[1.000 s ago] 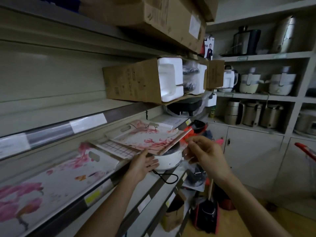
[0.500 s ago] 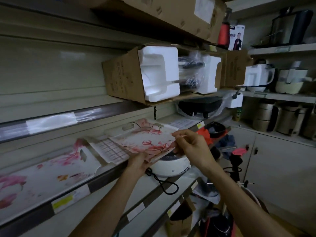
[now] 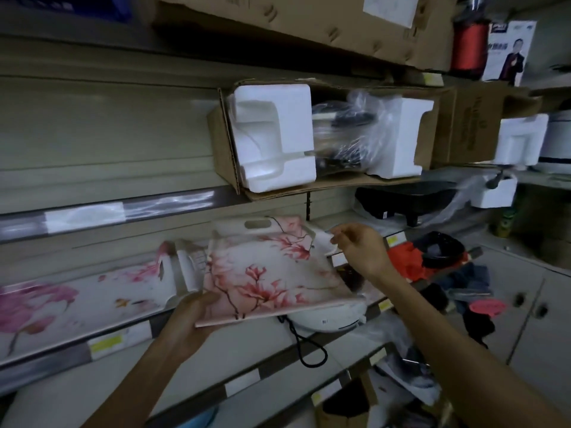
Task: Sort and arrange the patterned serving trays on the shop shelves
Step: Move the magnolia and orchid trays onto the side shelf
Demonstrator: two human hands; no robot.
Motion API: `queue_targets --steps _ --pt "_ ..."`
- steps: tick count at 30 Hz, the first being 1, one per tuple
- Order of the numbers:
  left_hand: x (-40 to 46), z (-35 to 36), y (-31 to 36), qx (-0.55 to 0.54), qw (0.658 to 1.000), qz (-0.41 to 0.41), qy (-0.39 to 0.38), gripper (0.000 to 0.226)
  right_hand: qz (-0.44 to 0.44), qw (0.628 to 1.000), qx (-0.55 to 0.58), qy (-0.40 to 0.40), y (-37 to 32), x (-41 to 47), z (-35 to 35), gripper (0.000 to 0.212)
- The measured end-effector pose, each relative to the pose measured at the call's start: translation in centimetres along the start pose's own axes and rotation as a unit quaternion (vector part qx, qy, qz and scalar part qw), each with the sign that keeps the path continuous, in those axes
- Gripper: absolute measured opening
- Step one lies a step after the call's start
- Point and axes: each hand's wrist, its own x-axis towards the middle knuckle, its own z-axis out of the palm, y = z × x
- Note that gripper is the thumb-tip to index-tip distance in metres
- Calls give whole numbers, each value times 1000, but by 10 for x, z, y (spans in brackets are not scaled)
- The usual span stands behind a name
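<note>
Tray in hand: pink-blossom tray [image 3: 272, 270], tilted, over shelf edge [image 3: 123, 338], partly above white appliance [image 3: 327, 313]
L hand [image 3: 191, 319]: closed on tray's near-left corner, from below
R hand [image 3: 361, 248]: fingers pinched at far-right rim
Done: long floral tray [image 3: 77, 301] lies on shelf at left; another tray [image 3: 188, 267] sits between
Left: held tray not yet placed
Vs 0.5 s ago: tray now nearer camera, pattern more face-on; R hand moved from near edge to far corner
</note>
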Motion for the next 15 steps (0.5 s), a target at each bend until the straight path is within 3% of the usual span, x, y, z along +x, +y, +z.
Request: queue_targets --steps 5,9,12,15 --pt "-23 -32 1 -8 999 18 -27 34 33 999 -30 -8 10 18 25 20" --pt "-47 -47 5 24 999 23 -26 36 104 993 -6 -61 10 7 51 37" --pt "-66 -59 9 67 997 21 8 29 186 972 86 -113 6 -3 68 38" --pt "-89 -74 11 108 994 17 12 27 241 940 206 -121 -4 -17 83 25"
